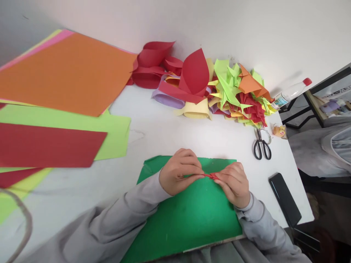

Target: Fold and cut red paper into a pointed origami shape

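Observation:
A small piece of folded red paper (211, 176) is held between my two hands, above a green board (197, 212). My left hand (181, 171) pinches its thin left end between thumb and fingers. At the other end, the thumb and fingers of my right hand (233, 183) are closed on the wider, layered part. My fingers cover much of the paper, so its full shape is hidden.
Large coloured sheets, an orange one (68, 73) on top, lie left. Curled red paper (194, 73) and a pile of folded paper shapes (230, 87) line the back. Scissors (261, 146), a black phone (285, 199), a wrapped snack (279, 130) and a bottle (290, 95) are right.

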`<act>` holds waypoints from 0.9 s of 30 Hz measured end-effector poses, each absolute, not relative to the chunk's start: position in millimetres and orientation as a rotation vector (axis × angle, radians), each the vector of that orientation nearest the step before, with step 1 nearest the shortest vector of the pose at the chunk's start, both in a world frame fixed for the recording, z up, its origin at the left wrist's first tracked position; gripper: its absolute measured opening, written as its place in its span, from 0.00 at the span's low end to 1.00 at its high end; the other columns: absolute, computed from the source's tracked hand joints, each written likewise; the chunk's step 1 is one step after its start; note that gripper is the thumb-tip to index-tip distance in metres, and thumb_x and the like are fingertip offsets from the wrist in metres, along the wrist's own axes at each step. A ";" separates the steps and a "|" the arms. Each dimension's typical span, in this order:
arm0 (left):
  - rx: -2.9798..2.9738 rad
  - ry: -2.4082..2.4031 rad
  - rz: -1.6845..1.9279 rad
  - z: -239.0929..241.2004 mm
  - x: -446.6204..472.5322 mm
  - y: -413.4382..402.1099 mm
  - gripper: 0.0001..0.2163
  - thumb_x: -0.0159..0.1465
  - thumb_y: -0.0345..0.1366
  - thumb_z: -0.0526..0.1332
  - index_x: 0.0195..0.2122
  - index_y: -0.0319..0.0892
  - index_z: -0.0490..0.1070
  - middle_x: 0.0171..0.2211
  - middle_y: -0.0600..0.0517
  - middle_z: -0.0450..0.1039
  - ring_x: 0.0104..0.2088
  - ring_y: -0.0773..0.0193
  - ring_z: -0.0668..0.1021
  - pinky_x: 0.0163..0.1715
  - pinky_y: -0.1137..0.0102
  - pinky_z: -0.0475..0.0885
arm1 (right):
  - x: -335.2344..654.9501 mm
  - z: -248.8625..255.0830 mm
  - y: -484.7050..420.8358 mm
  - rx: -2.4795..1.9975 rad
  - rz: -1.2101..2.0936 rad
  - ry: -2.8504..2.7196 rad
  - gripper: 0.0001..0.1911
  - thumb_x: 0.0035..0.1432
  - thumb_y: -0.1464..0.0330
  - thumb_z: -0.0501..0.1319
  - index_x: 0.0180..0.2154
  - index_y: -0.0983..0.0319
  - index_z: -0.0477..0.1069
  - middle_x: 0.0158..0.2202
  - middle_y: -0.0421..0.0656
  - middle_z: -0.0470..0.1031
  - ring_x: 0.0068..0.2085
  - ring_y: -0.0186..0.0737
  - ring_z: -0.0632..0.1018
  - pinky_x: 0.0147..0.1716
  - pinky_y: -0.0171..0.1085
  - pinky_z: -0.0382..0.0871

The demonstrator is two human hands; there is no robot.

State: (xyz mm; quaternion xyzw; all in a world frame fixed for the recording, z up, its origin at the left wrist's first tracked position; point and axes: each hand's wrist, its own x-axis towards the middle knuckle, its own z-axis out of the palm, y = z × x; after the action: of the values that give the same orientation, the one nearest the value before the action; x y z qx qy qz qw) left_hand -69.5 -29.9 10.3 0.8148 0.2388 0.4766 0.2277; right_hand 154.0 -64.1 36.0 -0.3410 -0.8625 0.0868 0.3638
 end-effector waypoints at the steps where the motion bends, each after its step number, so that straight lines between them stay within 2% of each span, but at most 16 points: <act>1: 2.255 0.669 1.288 10.6 -69.5 -30.4 0.05 0.63 0.30 0.61 0.31 0.44 0.74 0.26 0.53 0.78 0.31 0.63 0.74 0.35 0.64 0.67 | 153.1 36.1 -64.3 -0.878 0.215 -2.223 0.06 0.62 0.72 0.60 0.41 0.62 0.74 0.31 0.43 0.78 0.33 0.39 0.74 0.35 0.42 0.65; 8: 2.381 0.690 1.289 10.4 -71.6 -31.3 0.06 0.65 0.31 0.58 0.31 0.44 0.71 0.22 0.56 0.74 0.26 0.66 0.72 0.36 0.65 0.64 | 153.3 39.1 -63.3 -0.901 0.200 -2.237 0.06 0.63 0.71 0.58 0.40 0.61 0.74 0.31 0.42 0.78 0.32 0.38 0.74 0.35 0.42 0.65; 12: 2.481 0.705 1.322 8.6 -68.1 -33.9 0.01 0.63 0.33 0.61 0.35 0.43 0.70 0.27 0.54 0.77 0.30 0.64 0.73 0.41 0.62 0.65 | 153.3 37.8 -64.2 -0.916 0.200 -2.257 0.06 0.63 0.71 0.58 0.39 0.61 0.74 0.30 0.42 0.77 0.32 0.38 0.73 0.35 0.42 0.64; 14: 2.510 0.728 1.335 7.2 -64.7 -36.9 0.02 0.64 0.34 0.61 0.37 0.44 0.70 0.29 0.55 0.78 0.32 0.63 0.73 0.44 0.61 0.64 | 152.5 36.8 -65.1 -0.909 0.195 -2.288 0.05 0.63 0.72 0.58 0.39 0.62 0.73 0.30 0.42 0.77 0.32 0.38 0.73 0.35 0.42 0.63; 21: 2.486 0.694 1.235 3.8 -59.9 -42.9 0.09 0.65 0.25 0.53 0.37 0.45 0.70 0.27 0.56 0.78 0.30 0.66 0.73 0.44 0.63 0.64 | 147.7 39.6 -67.6 -0.887 0.159 -2.359 0.04 0.63 0.72 0.57 0.37 0.63 0.70 0.29 0.42 0.75 0.31 0.38 0.70 0.35 0.42 0.61; 27: 2.483 0.637 1.247 4.9 -60.9 -41.5 0.09 0.63 0.24 0.53 0.38 0.44 0.69 0.25 0.56 0.76 0.28 0.66 0.72 0.42 0.64 0.63 | 147.8 41.6 -67.7 -0.926 0.158 -2.443 0.05 0.63 0.68 0.58 0.37 0.64 0.69 0.31 0.44 0.74 0.33 0.40 0.70 0.38 0.43 0.61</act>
State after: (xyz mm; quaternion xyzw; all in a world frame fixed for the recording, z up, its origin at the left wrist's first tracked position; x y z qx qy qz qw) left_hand -60.9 -41.5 4.9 0.8618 0.2211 0.4328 0.1451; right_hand 147.8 -67.7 41.6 -0.3416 -0.9015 0.0583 0.2593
